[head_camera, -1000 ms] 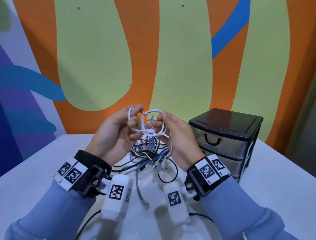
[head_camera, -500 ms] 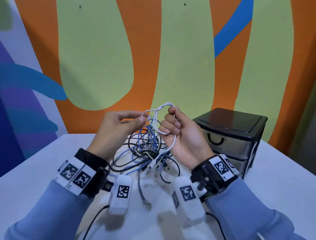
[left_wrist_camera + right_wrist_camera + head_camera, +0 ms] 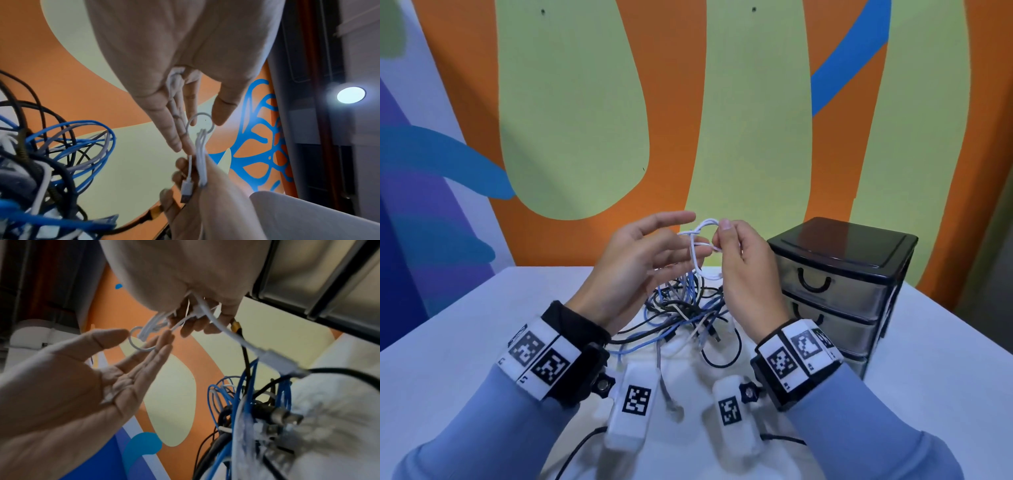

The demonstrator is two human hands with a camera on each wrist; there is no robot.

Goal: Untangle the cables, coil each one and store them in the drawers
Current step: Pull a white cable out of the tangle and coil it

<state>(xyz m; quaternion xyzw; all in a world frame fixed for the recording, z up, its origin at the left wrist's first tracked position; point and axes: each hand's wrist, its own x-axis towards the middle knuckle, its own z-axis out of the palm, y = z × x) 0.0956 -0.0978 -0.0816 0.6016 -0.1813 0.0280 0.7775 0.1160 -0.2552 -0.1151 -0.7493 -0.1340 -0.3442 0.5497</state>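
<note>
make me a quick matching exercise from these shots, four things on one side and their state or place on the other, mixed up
Things:
1. left hand
2. right hand
3. drawer unit
4. cable pile

States or places:
A. tangled on the table, between the wrists
B. fingers straight, holding nothing
C. all drawers closed, right of the hands
D. pinching the white cable

Pairs: 1-B, 2-D, 3-C, 4-A

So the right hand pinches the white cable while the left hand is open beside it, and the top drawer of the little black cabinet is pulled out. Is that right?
Not quite: the drawer unit has every drawer closed, as the head view shows. The rest holds: the right hand pinches the white cable and the left hand is open beside it.
</note>
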